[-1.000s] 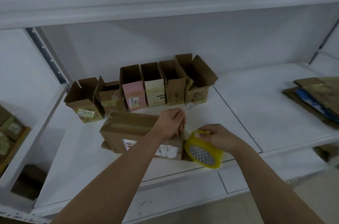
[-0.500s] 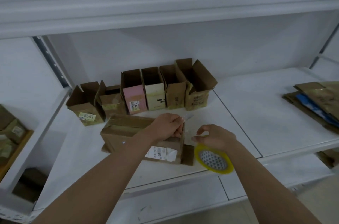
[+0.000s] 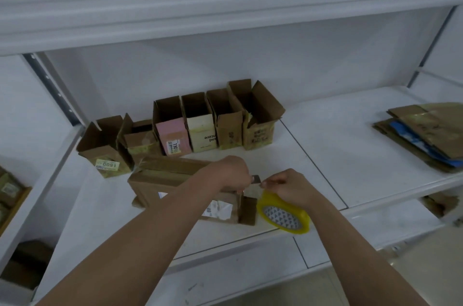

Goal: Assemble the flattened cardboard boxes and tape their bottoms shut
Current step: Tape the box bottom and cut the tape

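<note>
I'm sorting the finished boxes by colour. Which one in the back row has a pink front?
The pink-fronted box, third from the left in the row, with a "190" sticker. Its neighbour on the right is cream; the others are plain brown.

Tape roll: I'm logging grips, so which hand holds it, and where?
The right hand holds the yellow tape roll at its top rim; the left hand pinches a small blade-like cutter.

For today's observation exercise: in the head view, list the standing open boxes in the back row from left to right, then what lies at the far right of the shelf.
Brown box with 1600 label → small brown box → pink box → cream box → plain brown box → wide-flapped brown box → stack of flattened cardboard.
</note>
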### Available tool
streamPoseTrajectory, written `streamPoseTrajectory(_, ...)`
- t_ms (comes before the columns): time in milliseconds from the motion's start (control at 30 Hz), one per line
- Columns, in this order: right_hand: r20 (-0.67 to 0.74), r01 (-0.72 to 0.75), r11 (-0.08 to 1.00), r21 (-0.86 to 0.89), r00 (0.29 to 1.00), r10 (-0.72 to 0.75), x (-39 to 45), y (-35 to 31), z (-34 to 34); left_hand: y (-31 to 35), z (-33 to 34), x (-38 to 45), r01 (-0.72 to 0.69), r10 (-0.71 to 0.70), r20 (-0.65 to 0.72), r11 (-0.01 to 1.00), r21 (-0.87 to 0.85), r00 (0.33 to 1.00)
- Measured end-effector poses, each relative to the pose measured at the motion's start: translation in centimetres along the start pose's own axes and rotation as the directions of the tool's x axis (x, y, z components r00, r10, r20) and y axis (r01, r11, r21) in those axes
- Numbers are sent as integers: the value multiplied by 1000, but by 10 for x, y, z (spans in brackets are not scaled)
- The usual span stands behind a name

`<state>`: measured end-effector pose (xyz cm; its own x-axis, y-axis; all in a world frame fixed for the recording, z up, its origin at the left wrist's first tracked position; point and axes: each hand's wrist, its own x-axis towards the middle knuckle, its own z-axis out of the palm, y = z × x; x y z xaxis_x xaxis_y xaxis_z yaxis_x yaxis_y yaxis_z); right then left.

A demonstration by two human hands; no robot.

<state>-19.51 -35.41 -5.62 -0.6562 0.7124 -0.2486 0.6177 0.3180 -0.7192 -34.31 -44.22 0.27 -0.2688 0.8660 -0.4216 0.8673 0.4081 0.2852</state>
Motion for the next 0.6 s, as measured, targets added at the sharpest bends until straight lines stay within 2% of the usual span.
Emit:
streamPoseTrajectory(100,-41,26,996,-87,999,-30,-2,-3,4,5,4,5,22,-23,3,991,132,1000)
streamPoseTrajectory(200,-100,-32,988,-152,995,17,-4,-8,9,7,7,6,36,-33,-18,988,152,999)
streamPoseTrajectory(333,-193,-98,989,-113,978,75,-7,-10,13,1,0,-2,25,-23,-19,997,73,1000)
streamPoseTrajectory(533,-146,-116,981,154,979,139,-9,-8,13,-7,4,-8,17,-34,-113,988,-154,993)
streamPoseTrajectory(600,-149,-118,978,170,978,144,-10,-7,16,-14,1,-14,-12,-28,-135,959,-283,991)
